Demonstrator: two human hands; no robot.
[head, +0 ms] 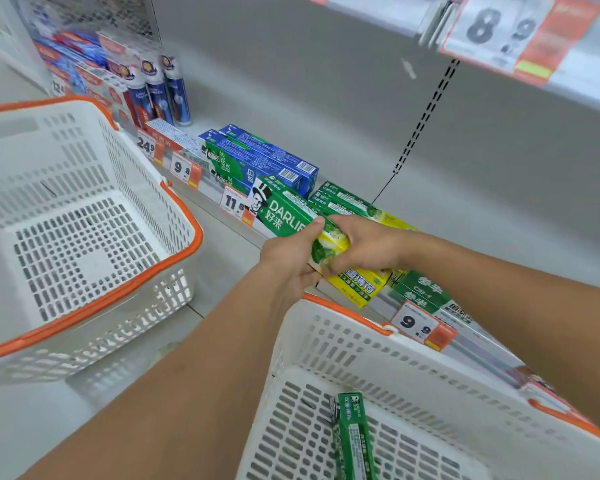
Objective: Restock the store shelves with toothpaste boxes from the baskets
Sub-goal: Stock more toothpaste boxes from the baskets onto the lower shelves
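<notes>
A green and yellow Darlie toothpaste box (pixel 284 213) is held at the front of the bottom shelf (pixel 326 109). My left hand (pixel 291 258) grips its near end from the left and below. My right hand (pixel 364 244) curls over the same end from the right. More green and yellow boxes (pixel 347 199) lie on the shelf behind it. One green box (pixel 355 438) lies in the white basket (pixel 413 358) close in front of me. A second white basket (pixel 174 209) with an orange rim stands at the left and holds nothing I can see.
Blue and green boxes (pixel 267 161) lie further left on the shelf, with red boxes and upright pump tubes (pixel 160 91) beyond. Price tags (pixel 414 323) line the shelf edge. An upper shelf with an 8.9 tag (pixel 499 29) overhangs at top right.
</notes>
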